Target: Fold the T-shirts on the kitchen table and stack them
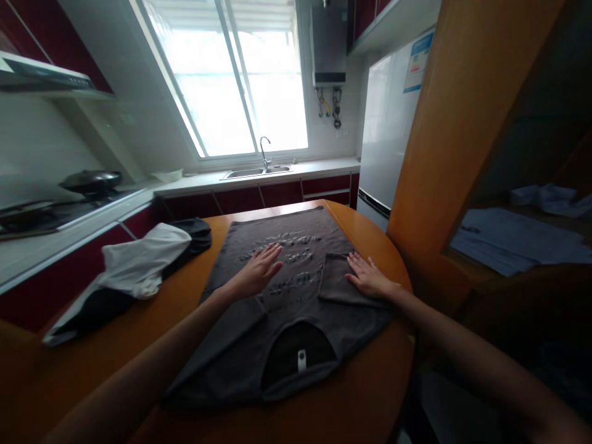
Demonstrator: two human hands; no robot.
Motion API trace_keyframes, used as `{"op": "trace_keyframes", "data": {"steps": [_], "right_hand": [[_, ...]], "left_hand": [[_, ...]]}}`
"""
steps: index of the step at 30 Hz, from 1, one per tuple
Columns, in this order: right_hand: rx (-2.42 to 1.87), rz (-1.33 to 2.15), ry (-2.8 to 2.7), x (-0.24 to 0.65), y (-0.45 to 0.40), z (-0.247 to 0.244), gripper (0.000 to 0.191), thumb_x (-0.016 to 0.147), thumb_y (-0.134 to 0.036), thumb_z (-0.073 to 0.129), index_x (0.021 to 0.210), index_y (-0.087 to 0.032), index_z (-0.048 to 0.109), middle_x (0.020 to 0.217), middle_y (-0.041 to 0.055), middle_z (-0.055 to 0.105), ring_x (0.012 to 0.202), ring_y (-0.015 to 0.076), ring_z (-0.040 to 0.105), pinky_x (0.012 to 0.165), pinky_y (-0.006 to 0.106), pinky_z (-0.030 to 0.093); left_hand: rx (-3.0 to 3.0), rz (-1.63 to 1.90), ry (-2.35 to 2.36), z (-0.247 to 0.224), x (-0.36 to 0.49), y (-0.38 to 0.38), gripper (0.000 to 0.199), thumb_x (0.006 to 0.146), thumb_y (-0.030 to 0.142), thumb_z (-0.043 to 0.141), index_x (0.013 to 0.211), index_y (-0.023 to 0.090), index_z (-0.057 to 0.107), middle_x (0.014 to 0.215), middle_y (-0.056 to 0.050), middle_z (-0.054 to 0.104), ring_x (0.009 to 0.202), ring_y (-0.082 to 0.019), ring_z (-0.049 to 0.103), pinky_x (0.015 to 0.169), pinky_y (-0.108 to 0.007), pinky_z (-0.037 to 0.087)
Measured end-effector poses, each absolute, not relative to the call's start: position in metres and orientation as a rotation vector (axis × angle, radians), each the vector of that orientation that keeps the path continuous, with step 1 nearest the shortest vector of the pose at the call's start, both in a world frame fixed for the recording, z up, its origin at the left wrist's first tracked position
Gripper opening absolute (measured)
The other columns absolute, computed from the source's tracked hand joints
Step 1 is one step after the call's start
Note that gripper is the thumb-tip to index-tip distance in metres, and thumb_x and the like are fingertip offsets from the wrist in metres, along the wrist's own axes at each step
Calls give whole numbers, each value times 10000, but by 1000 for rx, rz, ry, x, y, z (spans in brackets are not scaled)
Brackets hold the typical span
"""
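Observation:
A dark grey T-shirt [291, 308] lies spread front side up, its neckline with a white label nearest me and its hem toward the window. Raised lettering covers its chest. Both sleeves are folded inward over the body. Fingers outstretched, my left hand [256, 271] is over the left part of the lettering; whether it touches the cloth I cannot tell. My right hand [369, 276] rests flat with spread fingers on the folded sleeve at the right. Neither hand grips anything.
The shirt is on a round-ended wooden table [374, 234]. Crumpled white and black clothing [143, 259] lies at the left. Beyond are a counter with a sink [259, 172], a stove with a wok [90, 182], and a fridge [388, 123]. A wooden shelf with papers [518, 237] stands right.

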State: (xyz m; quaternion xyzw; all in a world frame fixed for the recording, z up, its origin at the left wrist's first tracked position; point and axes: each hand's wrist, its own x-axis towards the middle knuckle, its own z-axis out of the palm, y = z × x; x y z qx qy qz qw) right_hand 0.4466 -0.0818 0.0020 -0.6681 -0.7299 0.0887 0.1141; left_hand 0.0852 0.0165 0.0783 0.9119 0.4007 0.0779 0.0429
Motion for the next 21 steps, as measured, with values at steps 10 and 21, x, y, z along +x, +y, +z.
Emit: {"op": "trace_keyframes", "data": {"steps": [10,21], "right_hand": [[-2047,171,-2058,392,-67,25,744,1008,-597,211,1597,-143,240,1681,111,112,1545,319,61,1205,608,93],[-2192,40,-1849,363,-62,-6,759,1021,-578,179,1582,-71,248,1657,170,197,1539,265,130,1221,509,115]], "left_hand": [[2579,293,1707,20,-43,-28,656,1007,526,294,1524,140,412,1599,-130,362,1502,-293,282,1197,-491,278],[2602,186,1796,-7,-42,-48,685,1012,572,280,1551,159,379,1638,-113,261,1531,-306,185,1211,-540,199]]}}
